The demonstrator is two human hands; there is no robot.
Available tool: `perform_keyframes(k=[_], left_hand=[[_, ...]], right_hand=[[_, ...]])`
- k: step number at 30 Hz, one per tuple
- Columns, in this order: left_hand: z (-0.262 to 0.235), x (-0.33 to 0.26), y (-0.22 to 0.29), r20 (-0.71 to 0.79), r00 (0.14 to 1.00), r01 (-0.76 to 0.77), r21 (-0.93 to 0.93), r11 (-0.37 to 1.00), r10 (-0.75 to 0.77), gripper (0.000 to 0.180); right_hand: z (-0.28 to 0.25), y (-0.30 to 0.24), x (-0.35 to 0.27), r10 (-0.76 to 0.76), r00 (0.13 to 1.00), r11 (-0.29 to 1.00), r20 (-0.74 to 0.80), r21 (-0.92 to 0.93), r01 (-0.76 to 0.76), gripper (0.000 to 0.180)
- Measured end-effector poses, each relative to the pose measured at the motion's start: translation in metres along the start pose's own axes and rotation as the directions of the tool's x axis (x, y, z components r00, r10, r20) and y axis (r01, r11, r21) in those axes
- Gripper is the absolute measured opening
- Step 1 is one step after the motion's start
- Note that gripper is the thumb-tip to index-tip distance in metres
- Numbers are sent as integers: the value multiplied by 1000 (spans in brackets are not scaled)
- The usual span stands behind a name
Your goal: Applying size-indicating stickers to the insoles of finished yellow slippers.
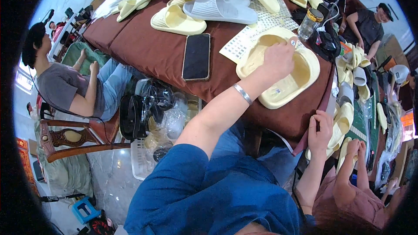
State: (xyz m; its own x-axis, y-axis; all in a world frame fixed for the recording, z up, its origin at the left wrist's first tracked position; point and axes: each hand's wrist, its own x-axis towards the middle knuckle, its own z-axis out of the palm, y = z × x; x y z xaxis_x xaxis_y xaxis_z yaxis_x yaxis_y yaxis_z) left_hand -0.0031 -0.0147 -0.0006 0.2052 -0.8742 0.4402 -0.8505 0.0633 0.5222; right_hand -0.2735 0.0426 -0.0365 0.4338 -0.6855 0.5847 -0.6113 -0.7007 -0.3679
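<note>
A pair of pale yellow slippers (272,100) lies side by side on the brown-covered table (143,48), in front of me. My left hand (281,61), with a silver bracelet at its wrist, reaches across them. Its fingers are closed at the strap of the slippers, beside a small round mark. A small printed mark also shows on the nearer insole. By the table's right corner, my right hand (320,130) has its fingers curled; what they hold, if anything, I cannot make out. Under the slippers' far left side lies a sticker sheet (235,45) with rows of small prints.
A black phone (196,56) lies left of the slippers. Grey slippers (220,8) and more yellow ones are piled at the far side. A glass jar (310,24) stands at the far right. People sit left and right; a white basket (141,161) sits below the table.
</note>
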Motion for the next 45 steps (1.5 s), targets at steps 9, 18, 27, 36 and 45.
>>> perform_keyframes(k=[9,18,27,36,45], left_hand=[[-160,-29,-53,-446,871,-273,-790,549,-208,61],[-388,-10,-369,-485,868,300,341,891,-106,65],[-196,35,-191,-117,993,18,152,988,0,61],[-35,-1,12,370,762,-490,-207,847,531,44],[-5,4,-7,317,887,-295,-174,940,337,33]], right_hand=[[-1,-5,0,32,999,999,9,-14,-32,8],[8,-11,9,9,1000,1000,-2,-17,-9,7],[-1,-3,11,-17,999,993,-45,-118,11,8],[5,1,7,-42,991,999,-124,-39,37,10],[-46,83,-16,199,917,973,-347,-40,-226,22]])
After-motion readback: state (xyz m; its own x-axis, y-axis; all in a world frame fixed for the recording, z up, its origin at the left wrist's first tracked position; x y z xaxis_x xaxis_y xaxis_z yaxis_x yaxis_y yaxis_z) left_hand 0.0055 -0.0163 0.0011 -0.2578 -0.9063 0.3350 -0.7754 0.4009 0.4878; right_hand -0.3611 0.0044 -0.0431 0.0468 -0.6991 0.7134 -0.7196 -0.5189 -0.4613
